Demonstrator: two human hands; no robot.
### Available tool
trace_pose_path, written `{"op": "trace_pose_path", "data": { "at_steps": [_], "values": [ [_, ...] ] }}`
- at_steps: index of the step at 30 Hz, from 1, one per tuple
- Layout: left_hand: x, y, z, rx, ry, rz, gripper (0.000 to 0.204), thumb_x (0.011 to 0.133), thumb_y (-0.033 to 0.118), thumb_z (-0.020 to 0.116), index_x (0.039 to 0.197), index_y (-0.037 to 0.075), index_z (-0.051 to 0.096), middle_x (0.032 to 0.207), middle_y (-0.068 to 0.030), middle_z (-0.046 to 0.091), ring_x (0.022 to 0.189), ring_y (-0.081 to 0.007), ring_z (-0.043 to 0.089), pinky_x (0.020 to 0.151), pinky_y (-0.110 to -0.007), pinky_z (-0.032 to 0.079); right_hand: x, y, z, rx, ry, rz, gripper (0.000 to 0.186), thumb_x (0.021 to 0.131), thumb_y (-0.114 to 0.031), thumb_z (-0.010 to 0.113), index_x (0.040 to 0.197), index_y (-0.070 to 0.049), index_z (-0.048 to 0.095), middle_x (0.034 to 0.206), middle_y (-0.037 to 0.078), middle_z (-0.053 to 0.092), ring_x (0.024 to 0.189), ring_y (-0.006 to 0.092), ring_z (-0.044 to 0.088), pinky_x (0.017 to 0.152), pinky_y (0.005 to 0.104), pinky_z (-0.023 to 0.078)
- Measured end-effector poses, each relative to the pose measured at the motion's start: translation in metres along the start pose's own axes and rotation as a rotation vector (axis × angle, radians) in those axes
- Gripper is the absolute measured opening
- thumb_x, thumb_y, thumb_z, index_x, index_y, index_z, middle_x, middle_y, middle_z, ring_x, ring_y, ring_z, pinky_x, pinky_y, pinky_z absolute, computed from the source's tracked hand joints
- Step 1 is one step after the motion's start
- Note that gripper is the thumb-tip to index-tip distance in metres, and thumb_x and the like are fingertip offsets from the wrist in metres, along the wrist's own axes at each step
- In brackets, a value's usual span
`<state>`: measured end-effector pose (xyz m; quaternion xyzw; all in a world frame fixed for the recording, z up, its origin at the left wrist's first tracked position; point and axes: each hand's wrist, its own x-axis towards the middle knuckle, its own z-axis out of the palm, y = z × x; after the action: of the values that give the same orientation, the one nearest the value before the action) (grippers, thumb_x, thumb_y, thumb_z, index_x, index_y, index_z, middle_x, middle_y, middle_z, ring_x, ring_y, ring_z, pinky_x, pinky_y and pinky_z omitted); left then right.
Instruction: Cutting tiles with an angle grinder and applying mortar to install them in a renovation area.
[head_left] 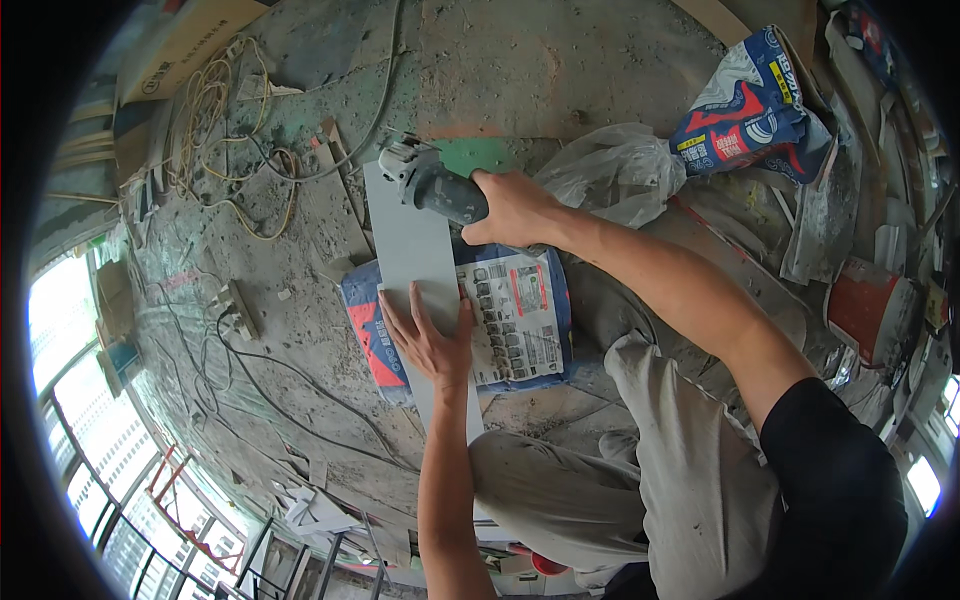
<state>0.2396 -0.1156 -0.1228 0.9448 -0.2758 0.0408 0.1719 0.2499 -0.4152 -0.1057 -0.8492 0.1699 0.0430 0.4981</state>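
Observation:
A long, pale grey board (410,240) lies on a blue and white bag (520,330) on the dusty floor. My left hand (430,340) rests on the board with its fingers spread, pressing near the lower middle. My right hand (508,205) grips the dark body of an angle grinder (438,192), whose metal head is over the upper end of the board. The grinder's disc is too small to make out clearly. My bent, trousered legs are just below and right of the bag.
Cables (285,360) and tangled cords (240,150) lie on the left. A crumpled blue bag (750,110), clear plastic (610,170) and a red-and-grey bucket (860,310) sit on the right. Tall windows (70,330) and metal frames line the lower left edge, with cardboard (180,45) at the upper left.

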Motion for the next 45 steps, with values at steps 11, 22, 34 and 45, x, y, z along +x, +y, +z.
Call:
{"op": "trace_pose_path", "data": {
  "at_steps": [11, 22, 34, 45],
  "values": [
    [-0.001, 0.001, 0.004, -0.033, 0.014, 0.017, 0.098, 0.091, 0.050, 0.092, 0.172, 0.016, 0.047, 0.180, -0.0316, 0.033, 0.162, -0.0545, 0.039, 0.129, -0.064, 0.037, -0.003, 0.006, -0.001, 0.009, -0.018, 0.018, 0.077, 0.076, -0.035, 0.088, 0.131, 0.014, 0.067, 0.127, 0.036, 0.073, 0.120, 0.0499, 0.072, 0.103, 0.0505, 0.059],
    [-0.001, 0.006, 0.008, -0.041, 0.025, 0.038, 0.095, 0.091, 0.048, 0.092, 0.170, 0.015, 0.050, 0.180, -0.0300, 0.036, 0.162, -0.0533, 0.039, 0.130, -0.064, 0.038, -0.006, 0.013, -0.002, -0.015, 0.038, -0.041, 0.072, 0.078, -0.035, 0.088, 0.130, 0.011, 0.068, 0.121, 0.035, 0.075, 0.118, 0.0482, 0.074, 0.101, 0.0501, 0.059],
    [-0.020, -0.003, -0.020, -0.079, -0.108, -0.081, 0.117, 0.081, 0.049, 0.100, 0.176, 0.015, 0.040, 0.183, -0.0334, 0.023, 0.167, -0.0542, 0.029, 0.134, -0.068, 0.026, -0.078, 0.010, -0.066, 0.144, 0.078, 0.144, 0.070, 0.081, -0.044, 0.091, 0.124, 0.007, 0.070, 0.108, 0.032, 0.079, 0.106, 0.0483, 0.079, 0.093, 0.0520, 0.061],
    [-0.110, -0.003, -0.079, 0.024, -0.316, -0.319, 0.135, 0.071, 0.050, 0.105, 0.181, 0.017, 0.033, 0.180, -0.0328, 0.027, 0.165, -0.0530, 0.030, 0.131, -0.069, 0.027, -0.125, 0.005, -0.089, 0.304, 0.065, 0.279, 0.060, 0.090, -0.034, 0.091, 0.128, 0.005, 0.068, 0.098, 0.012, 0.077, 0.072, 0.0196, 0.076, 0.071, 0.0388, 0.061]
  ]
}}
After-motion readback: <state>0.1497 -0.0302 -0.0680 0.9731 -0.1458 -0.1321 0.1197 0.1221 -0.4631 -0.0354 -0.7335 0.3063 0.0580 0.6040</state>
